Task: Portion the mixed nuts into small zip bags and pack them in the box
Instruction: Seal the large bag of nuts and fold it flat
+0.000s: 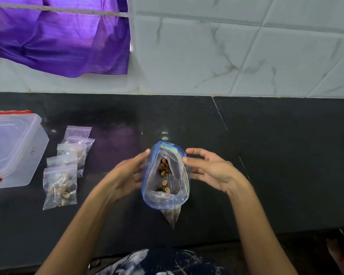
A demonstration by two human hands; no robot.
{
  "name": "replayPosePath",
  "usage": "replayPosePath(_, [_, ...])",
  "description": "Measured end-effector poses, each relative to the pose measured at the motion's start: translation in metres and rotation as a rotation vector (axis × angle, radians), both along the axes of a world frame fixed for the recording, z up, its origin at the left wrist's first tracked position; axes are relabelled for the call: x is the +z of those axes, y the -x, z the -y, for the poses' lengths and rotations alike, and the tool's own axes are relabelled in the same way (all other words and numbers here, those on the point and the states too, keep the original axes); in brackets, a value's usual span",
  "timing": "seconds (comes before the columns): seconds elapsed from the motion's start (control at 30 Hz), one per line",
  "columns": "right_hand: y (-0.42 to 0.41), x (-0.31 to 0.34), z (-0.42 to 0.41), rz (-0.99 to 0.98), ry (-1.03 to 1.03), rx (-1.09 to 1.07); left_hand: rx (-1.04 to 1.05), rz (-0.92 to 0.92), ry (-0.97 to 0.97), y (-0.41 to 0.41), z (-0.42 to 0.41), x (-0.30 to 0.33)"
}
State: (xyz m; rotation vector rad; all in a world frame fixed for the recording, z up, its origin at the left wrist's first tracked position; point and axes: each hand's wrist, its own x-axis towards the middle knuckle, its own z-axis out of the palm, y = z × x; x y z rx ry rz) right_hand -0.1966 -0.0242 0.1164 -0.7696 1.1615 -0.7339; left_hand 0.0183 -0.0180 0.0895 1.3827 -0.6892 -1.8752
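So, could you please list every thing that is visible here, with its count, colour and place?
large zip bag: one, clear with blue rim, centre of counter, standing open
mixed nuts: a small amount, brown and tan, inside the large zip bag
small zip bags: about five, clear, some holding nuts, overlapping in a row on the counter left of centre
box: one, translucent with red clips, lid on, far left of the counter
counter: one, black
cloth: one, purple, hanging upper left
wall tiles: white marbled, behind counter
left hand: fingers straight, at the bag's left side
right hand: fingers relaxed, at the bag's right side
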Motion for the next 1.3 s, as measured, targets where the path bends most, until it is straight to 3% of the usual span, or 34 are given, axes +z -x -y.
replayPosePath(0.13, [-0.011, -0.008, -0.006, -0.186, 0.05, 0.032, -0.152, -0.199, 0.062, -0.005, -0.014, -0.004])
replayPosePath(0.2, [-0.021, -0.01, -0.006, -0.458, 0.196, -0.007, -0.075, -0.228, 0.13, 0.006, -0.015, -0.001])
replayPosePath(0.27, [-0.029, -0.012, -0.011, -0.803, 0.455, -0.045, 0.063, 0.045, 0.263, 0.02, -0.015, 0.001])
replayPosePath(0.33, [-0.034, -0.012, -0.017, -0.95, 0.664, -0.063, 0.214, 0.535, 0.478, 0.03, -0.015, 0.0])
replayPosePath(0.4, [-0.031, -0.012, -0.021, -0.841, 0.663, -0.053, 0.357, 0.645, 0.574, 0.035, -0.016, -0.001])
replayPosePath(0.43, [-0.027, -0.011, -0.022, -0.703, 0.559, -0.055, 0.428, 0.543, 0.536, 0.034, -0.018, 0.0])
replayPosePath(0.53, [-0.006, -0.013, -0.028, -0.072, 0.179, -0.118, 0.541, -0.006, 0.237, 0.024, -0.024, 0.004])
replayPosePath(0.6, [0.005, -0.021, -0.033, 0.114, 0.064, -0.081, 0.518, -0.156, 0.102, 0.018, -0.033, -0.001])
replayPosePath(0.8, [-0.002, -0.036, -0.043, -0.015, 0.036, 0.174, 0.328, -0.043, 0.104, 0.011, -0.055, -0.013])
replayPosePath(0.93, [-0.012, -0.034, -0.04, 0.003, 0.083, 0.096, 0.128, -0.098, 0.087, -0.003, -0.058, -0.014])
replayPosePath(1.03, [-0.019, -0.03, -0.038, 0.023, 0.063, -0.046, 0.138, -0.246, 0.145, -0.003, -0.061, -0.016])
replayPosePath(1.13, [-0.028, -0.029, -0.043, -0.251, 0.182, -0.099, 0.309, -0.216, 0.172, 0.018, -0.062, -0.012])
replayPosePath(1.23, [-0.034, -0.022, -0.05, -0.778, 0.576, -0.136, 0.48, 0.205, 0.284, 0.04, -0.06, -0.001])
replayPosePath(1.3, [-0.035, -0.014, -0.055, -0.96, 0.748, -0.184, 0.513, 0.469, 0.41, 0.045, -0.057, 0.004])
